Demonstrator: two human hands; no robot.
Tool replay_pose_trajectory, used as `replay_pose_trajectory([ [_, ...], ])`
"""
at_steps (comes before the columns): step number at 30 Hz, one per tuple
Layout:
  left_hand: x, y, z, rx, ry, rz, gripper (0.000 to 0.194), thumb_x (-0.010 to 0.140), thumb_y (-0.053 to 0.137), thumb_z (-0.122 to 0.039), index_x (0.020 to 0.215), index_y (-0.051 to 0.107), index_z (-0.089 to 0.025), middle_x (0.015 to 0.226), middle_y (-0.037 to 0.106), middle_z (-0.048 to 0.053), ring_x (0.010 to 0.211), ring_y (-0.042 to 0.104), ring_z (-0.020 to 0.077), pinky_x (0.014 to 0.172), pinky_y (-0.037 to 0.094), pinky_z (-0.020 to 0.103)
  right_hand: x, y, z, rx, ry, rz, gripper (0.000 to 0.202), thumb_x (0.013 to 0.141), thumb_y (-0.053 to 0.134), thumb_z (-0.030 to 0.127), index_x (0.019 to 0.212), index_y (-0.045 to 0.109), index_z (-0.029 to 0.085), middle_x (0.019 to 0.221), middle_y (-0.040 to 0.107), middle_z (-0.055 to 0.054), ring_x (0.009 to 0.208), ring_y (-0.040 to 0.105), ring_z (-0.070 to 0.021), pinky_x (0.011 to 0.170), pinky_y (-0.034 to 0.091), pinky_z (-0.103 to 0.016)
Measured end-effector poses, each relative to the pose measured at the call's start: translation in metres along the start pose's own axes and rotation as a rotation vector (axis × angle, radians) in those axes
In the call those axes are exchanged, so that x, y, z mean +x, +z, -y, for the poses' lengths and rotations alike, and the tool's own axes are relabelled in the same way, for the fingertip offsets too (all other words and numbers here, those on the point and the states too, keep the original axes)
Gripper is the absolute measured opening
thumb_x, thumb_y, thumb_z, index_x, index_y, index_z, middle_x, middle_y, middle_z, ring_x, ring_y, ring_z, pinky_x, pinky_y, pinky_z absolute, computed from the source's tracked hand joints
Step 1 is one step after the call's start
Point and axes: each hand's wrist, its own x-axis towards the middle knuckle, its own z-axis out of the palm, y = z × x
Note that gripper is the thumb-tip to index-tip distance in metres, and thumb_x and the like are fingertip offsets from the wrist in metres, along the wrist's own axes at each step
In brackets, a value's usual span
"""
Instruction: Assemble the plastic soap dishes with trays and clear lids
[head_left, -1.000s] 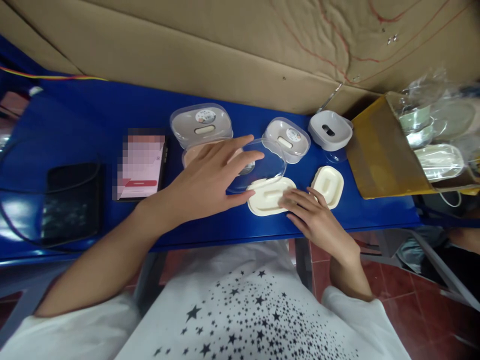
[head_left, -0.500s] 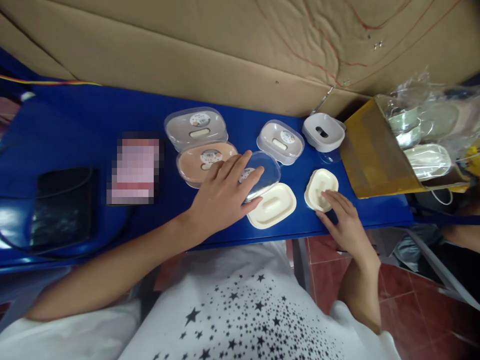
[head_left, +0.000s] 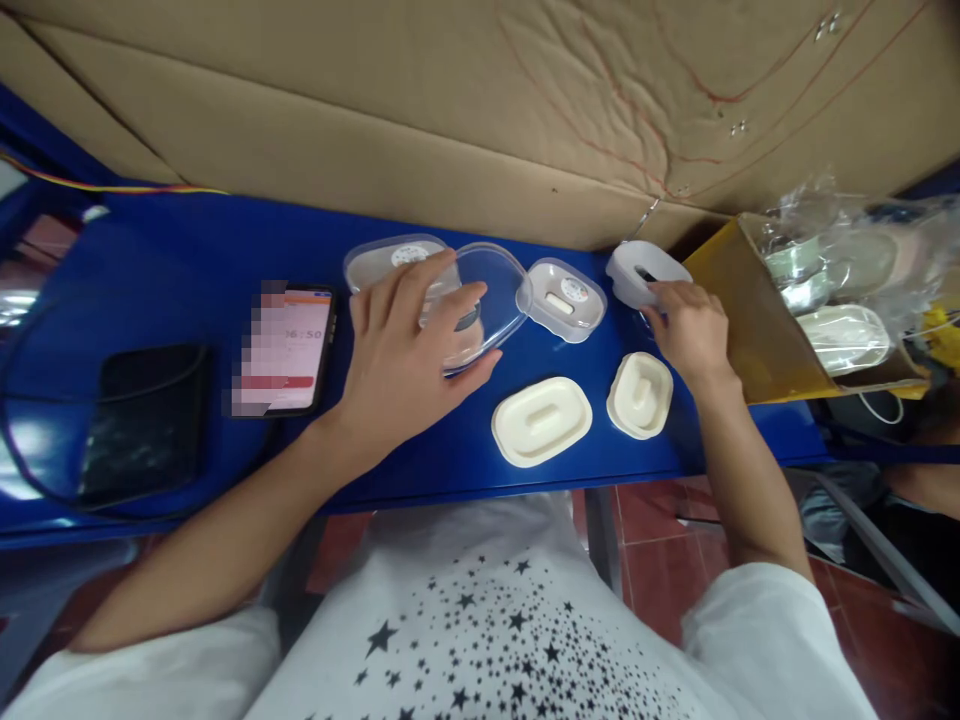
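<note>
My left hand point(head_left: 409, 345) grips a clear plastic lid point(head_left: 499, 285), raised and tilted, with thumb and fingers at its left side. Behind that hand are a clear-lidded grey soap box point(head_left: 367, 262) and a peach one, mostly hidden. My right hand point(head_left: 691, 330) has its fingers closed on the near rim of a light grey soap dish point(head_left: 637, 262) with a dark slot; a clear piece shows partly under it. Between and nearer me lie a cream oval tray point(head_left: 541, 422) and a smaller cream dish point(head_left: 641, 395). Another lidded grey soap box point(head_left: 564, 300) sits between my hands.
At the right, a cardboard box point(head_left: 739, 310) holds several plastic-wrapped dishes. A phone point(head_left: 304, 350) and a black flat case point(head_left: 146, 420) with a cable lie on the left of the blue table point(head_left: 420, 450). Cardboard lines the back. Another person's arm shows at far right.
My left hand has lifted the clear lid up and left, off the cream tray's edge. My right hand has left the small cream dish and moved back to the light grey dish.
</note>
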Motion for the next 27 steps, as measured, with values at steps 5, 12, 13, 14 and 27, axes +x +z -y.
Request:
replay_pose_trajectory([
  [5, 0.006, -0.029, -0.001, -0.125, -0.038, 0.008, 0.055, 0.105, 0.069, -0.055, 0.153, 0.053, -0.032, 0.172, 0.046, 0.006, 0.156, 0.046, 0.0401, 0.129, 0.037, 0.069, -0.062, -0.036, 0.020, 0.472, -0.152, -0.129, 0.036, 0.105, 0.073, 0.036, 0.142, 0.073, 0.034, 0.145, 0.076, -0.007, 0.140, 0.069, -0.0366, 0.124, 0.053, -0.060],
  [12, 0.000, -0.024, -0.018, -0.288, 0.046, 0.013, 0.050, 0.105, 0.072, -0.043, 0.148, 0.056, -0.026, 0.164, 0.052, 0.013, 0.155, 0.050, 0.0361, 0.130, 0.042, 0.061, -0.105, -0.022, 0.070, 0.763, -0.370, 0.294, 0.038, 0.109, 0.066, 0.022, 0.144, 0.071, 0.035, 0.146, 0.076, -0.005, 0.154, 0.059, -0.0296, 0.124, 0.057, -0.062],
  [13, -0.003, -0.019, -0.021, -0.289, 0.050, 0.023, 0.048, 0.104, 0.072, -0.041, 0.147, 0.056, -0.027, 0.165, 0.052, 0.014, 0.155, 0.051, 0.0362, 0.129, 0.042, 0.062, -0.105, -0.019, 0.072, 0.778, -0.373, 0.302, 0.037, 0.109, 0.065, 0.021, 0.143, 0.072, 0.035, 0.145, 0.077, -0.004, 0.154, 0.059, -0.0289, 0.124, 0.057, -0.062],
  [14, -0.005, -0.014, -0.024, -0.292, 0.056, 0.038, 0.047, 0.104, 0.072, -0.041, 0.146, 0.056, -0.028, 0.165, 0.052, 0.015, 0.155, 0.051, 0.0362, 0.128, 0.042, 0.062, -0.105, -0.016, 0.072, 0.782, -0.374, 0.301, 0.037, 0.109, 0.064, 0.020, 0.142, 0.072, 0.035, 0.145, 0.077, -0.004, 0.154, 0.059, -0.0283, 0.124, 0.057, -0.062],
  [27, -0.031, 0.020, -0.056, -0.317, 0.209, 0.159, 0.045, 0.106, 0.070, -0.037, 0.146, 0.055, -0.025, 0.162, 0.055, 0.020, 0.145, 0.057, 0.0385, 0.115, 0.047, 0.058, -0.139, -0.003, 0.098, 0.596, -0.378, 0.200, 0.038, 0.108, 0.066, 0.020, 0.142, 0.075, 0.036, 0.159, 0.067, -0.005, 0.159, 0.053, -0.0353, 0.125, 0.056, -0.068],
])
